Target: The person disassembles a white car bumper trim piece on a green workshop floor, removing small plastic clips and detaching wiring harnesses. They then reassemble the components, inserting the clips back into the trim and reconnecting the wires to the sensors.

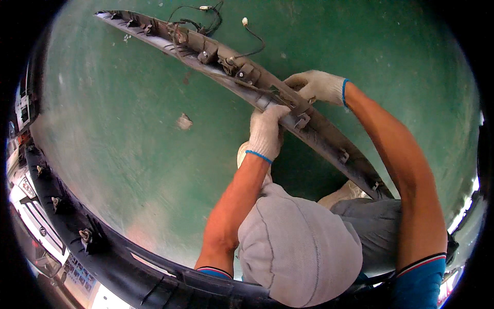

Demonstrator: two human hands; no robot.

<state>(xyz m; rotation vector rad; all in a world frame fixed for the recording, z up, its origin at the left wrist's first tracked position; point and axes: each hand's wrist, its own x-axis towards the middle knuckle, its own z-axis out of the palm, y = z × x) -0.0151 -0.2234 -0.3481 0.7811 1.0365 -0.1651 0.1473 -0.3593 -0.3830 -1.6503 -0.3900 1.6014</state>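
Observation:
A long, narrow, curved vehicle trim panel (pixel 329 136) slants from upper left to lower right, its ribbed hollow side with clips facing up. My left hand (pixel 265 131), in a white knit glove with a blue cuff, grips its near edge around the middle, thumb on top. Across the panel, my right hand (pixel 320 86), gloved alike, curls at the far edge; its fingertips are partly hidden. A wiring harness (pixel 234 82) runs along the inside past small dark housings (pixel 208 54). One loose lead (pixel 260 45) with a white connector sticks out over the far edge.
Green floor (pixel 128 134) lies beneath, with a pale scrap (pixel 184 121) on it. A large black curved part with clips (pixel 108 247) sweeps along the lower left. Beyond it stands a white vehicle (pixel 38 221). A grey cap (pixel 301 247) blocks the lower middle.

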